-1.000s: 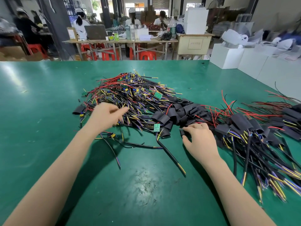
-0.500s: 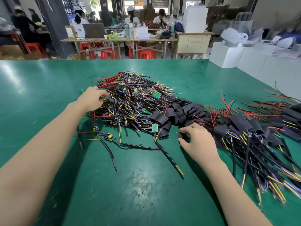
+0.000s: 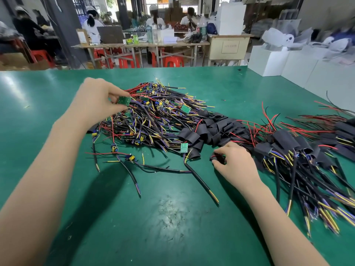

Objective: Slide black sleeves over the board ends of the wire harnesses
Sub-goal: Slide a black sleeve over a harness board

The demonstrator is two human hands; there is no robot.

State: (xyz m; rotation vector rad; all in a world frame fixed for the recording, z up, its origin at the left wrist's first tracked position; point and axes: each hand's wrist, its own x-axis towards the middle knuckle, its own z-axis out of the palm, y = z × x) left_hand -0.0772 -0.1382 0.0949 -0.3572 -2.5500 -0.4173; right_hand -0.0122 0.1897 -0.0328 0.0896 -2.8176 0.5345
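Item 1: my left hand [image 3: 98, 101], raised over the pile's left edge, pinching a small green board [image 3: 124, 100] between thumb and fingertips, wires trailing from it.
Item 2: heap of wire harnesses [image 3: 153, 120] on the green table [image 3: 48, 89], centre.
Item 3: loose black sleeves [image 3: 209, 129], just right of the heap.
Item 4: my right hand [image 3: 233, 162], fingers curled round 1 black sleeve [image 3: 217, 158] on the table.
Item 5: sleeved harnesses [image 3: 299, 152], far right.
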